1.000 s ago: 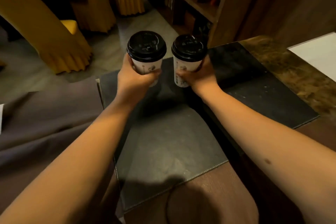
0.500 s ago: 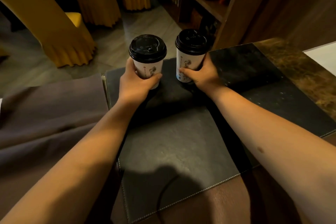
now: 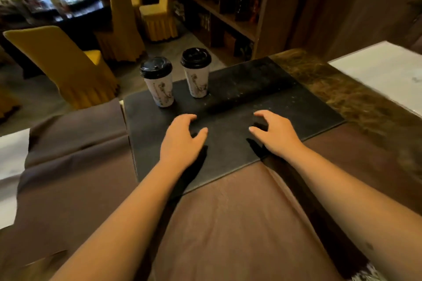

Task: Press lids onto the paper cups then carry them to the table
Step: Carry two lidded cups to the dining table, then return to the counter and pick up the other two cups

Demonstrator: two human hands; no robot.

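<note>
Two white printed paper cups with black lids stand upright side by side at the far edge of a dark mat (image 3: 285, 107): the left cup (image 3: 159, 85) and the right cup (image 3: 197, 77). Both lids sit on the cups. My left hand (image 3: 182, 141) hovers over the mat a short way in front of the cups, fingers apart, holding nothing. My right hand (image 3: 276, 134) is beside it to the right, also empty with fingers spread. Neither hand touches a cup.
The mat lies on a table covered with brown cloth (image 3: 228, 212). A white sheet (image 3: 383, 70) lies at the right. Beyond the table's far edge stand yellow-covered chairs (image 3: 68, 66), a dark dining table (image 3: 68, 13) and a wooden shelf unit (image 3: 228, 7).
Both hands set the cups down on the mat, let go and drew back toward me. The cups now stand free.
</note>
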